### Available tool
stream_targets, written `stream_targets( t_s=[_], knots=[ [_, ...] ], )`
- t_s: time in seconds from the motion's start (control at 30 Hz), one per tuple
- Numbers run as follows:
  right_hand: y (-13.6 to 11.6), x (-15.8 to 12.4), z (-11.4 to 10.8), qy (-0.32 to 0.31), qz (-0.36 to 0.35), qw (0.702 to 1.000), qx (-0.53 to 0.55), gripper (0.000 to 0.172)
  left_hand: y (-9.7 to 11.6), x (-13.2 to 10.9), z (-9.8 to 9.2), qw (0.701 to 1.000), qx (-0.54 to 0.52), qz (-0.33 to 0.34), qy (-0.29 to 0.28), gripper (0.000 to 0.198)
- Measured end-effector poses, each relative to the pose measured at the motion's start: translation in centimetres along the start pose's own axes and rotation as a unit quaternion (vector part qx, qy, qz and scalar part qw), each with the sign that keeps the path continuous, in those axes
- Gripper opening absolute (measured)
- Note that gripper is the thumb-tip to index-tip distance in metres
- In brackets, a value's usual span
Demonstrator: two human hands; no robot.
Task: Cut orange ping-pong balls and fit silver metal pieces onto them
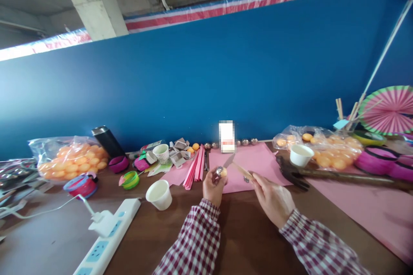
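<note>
Closed round a small ball, part silvery and part orange (221, 172), my left hand (213, 187) is raised over the near edge of a pink sheet (264, 159). In my right hand (274, 197) is a thin wooden stick (241, 170), its far end pointing left toward the ball. A grey pointed piece (229, 160) shows just above the ball; whether it joins the stick is unclear. Below the stick, a small silvery bit (246, 179) lies on the sheet. Silvery balls (245, 142) line the sheet's back edge.
At left are a white power strip (124, 219), a paper cup (159, 195), pink strips (195, 169) and a bag of orange balls (72, 161). A hammer (342, 175), a white cup (301, 155) and another ball bag (337, 150) are at right. A blue partition (193, 77) rises behind.
</note>
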State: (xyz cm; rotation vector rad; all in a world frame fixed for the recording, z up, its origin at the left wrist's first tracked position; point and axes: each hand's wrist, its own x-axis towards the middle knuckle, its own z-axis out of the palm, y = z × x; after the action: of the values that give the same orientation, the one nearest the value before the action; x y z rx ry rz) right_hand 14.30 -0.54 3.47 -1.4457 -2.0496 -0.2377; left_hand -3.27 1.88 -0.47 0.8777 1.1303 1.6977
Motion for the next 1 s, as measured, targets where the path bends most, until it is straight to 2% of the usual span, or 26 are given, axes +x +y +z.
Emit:
stream_targets(
  t_s=[0.43, 0.7, 0.9, 1.0],
  knots=[
    [-0.21, 0.00, -0.03, -0.014, -0.002, 1.000, 0.016, 0.030, 0.47, -0.26, 0.28, 1.000, 0.026, 0.006, 0.006, 0.046],
    [-0.29, 0.15, -0.47, -0.010, -0.002, 1.000, 0.022, 0.029, 0.05, -0.12, 0.09, 0.999, 0.040, 0.015, 0.002, 0.047],
    [-0.33, 0.05, -0.40, 0.016, -0.005, 1.000, 0.025, 0.030, -0.09, 0.45, -0.29, 0.994, 0.088, 0.057, 0.029, 0.043],
    [-0.56, -0.06, -0.30, 0.001, -0.011, 1.000, 0.014, 0.030, 0.00, 0.46, -0.24, 0.993, 0.098, 0.057, 0.028, 0.041]
  ],
)
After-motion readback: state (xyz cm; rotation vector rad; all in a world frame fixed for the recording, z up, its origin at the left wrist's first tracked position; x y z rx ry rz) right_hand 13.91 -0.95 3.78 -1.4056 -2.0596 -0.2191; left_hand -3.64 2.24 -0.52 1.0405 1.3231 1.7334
